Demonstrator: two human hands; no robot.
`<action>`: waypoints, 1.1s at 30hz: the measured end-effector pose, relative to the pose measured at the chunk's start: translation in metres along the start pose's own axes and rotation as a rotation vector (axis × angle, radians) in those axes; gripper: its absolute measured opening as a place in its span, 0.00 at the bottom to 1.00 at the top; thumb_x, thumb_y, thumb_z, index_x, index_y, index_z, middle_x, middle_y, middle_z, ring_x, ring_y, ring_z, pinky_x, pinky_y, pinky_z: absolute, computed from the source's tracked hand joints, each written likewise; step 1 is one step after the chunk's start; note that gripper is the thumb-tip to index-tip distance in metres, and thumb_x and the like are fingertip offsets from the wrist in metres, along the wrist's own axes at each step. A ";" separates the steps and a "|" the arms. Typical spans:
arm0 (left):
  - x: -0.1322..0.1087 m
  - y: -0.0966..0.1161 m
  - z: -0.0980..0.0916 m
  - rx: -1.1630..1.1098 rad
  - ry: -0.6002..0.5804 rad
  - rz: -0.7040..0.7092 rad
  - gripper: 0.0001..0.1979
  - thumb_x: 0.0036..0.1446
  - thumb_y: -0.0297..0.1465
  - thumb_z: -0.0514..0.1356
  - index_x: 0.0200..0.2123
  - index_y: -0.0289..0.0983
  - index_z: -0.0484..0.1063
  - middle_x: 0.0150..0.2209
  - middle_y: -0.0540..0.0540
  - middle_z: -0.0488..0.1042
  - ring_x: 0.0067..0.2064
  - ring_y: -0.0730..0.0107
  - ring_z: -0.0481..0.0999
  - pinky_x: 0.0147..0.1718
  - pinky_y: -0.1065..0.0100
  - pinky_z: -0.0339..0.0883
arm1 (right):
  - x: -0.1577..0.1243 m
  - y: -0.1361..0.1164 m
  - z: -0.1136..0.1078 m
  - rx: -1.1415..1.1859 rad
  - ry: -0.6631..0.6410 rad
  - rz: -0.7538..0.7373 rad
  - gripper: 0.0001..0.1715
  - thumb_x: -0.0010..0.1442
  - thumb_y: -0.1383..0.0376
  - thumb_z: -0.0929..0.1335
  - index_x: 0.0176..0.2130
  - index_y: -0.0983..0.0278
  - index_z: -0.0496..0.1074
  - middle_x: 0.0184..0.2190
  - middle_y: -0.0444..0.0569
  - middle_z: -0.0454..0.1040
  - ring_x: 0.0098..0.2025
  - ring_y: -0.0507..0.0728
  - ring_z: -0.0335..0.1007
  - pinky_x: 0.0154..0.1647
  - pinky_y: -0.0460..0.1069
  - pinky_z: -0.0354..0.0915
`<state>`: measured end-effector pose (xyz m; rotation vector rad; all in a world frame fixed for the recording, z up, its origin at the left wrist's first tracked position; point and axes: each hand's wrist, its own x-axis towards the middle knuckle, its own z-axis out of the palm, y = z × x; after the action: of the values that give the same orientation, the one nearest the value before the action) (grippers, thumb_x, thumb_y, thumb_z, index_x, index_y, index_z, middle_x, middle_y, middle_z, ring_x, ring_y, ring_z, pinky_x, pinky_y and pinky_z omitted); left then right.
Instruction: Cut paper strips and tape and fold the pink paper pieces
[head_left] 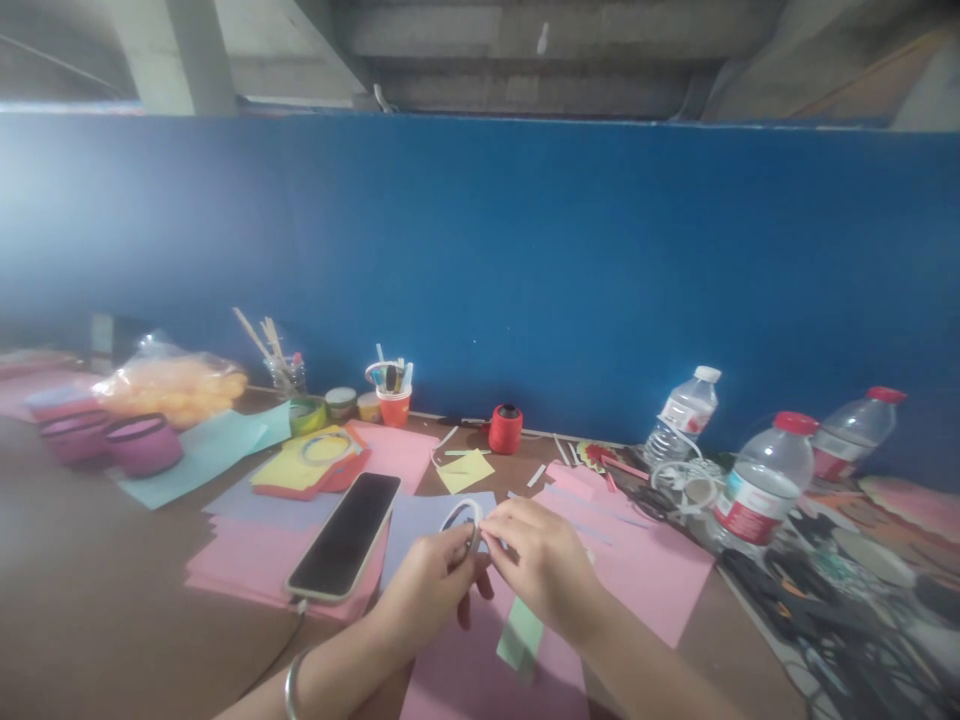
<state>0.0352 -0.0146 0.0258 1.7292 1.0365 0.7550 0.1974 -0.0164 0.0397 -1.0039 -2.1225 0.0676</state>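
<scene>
Sitting at the far left, two purple containers make the first landmark, with a clear bag of yellow-orange pieces right behind them! Along we go, past the teal paper to the yellow sheets, and here's the phone, lying on stacked paper with a cable at its near end. Now to the middle, where the action is: the left hand, a silver bangle on its wrist, is closed around the lower part of a white loop, thumb on top. That loop stands up between the two hands, above the papers. And in from the other side, the right hand has thumb and forefinger drawn narrow, pinching at the loop's right edge! By the look of it, this is fine two-handed fingertip work on that edge; it seems to call for a firm left hold and a small, careful right-hand adjustment, without squashing the curve. Just below, a pale green strip lies on pink paper, partly behind the right forearm. Farther right, more pink sheets, then the red-capped bottle beside a blurry tangle of dark items
</scene>
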 end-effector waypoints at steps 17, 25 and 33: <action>0.000 0.003 -0.002 -0.158 -0.071 -0.049 0.07 0.56 0.32 0.52 0.36 0.37 0.66 0.24 0.52 0.75 0.18 0.77 0.69 0.21 0.74 0.56 | 0.008 0.005 -0.013 0.246 0.069 0.149 0.08 0.53 0.75 0.63 0.29 0.63 0.66 0.27 0.45 0.69 0.28 0.51 0.65 0.29 0.45 0.63; 0.001 0.001 -0.001 -0.217 -0.095 -0.039 0.07 0.56 0.33 0.54 0.34 0.35 0.66 0.23 0.50 0.74 0.18 0.75 0.71 0.20 0.74 0.57 | 0.007 0.011 -0.012 0.267 -0.023 -0.040 0.05 0.56 0.69 0.66 0.34 0.62 0.73 0.32 0.47 0.73 0.36 0.53 0.67 0.38 0.48 0.62; -0.001 0.001 -0.002 -0.245 -0.076 0.024 0.05 0.54 0.29 0.55 0.33 0.35 0.70 0.23 0.49 0.73 0.27 0.71 0.71 0.32 0.69 0.62 | 0.008 0.012 -0.009 0.584 0.074 0.459 0.06 0.57 0.67 0.64 0.27 0.63 0.65 0.24 0.42 0.66 0.25 0.50 0.61 0.26 0.45 0.57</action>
<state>0.0332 -0.0148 0.0271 1.5494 0.8364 0.7904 0.2076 -0.0046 0.0466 -1.0769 -1.6141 0.8113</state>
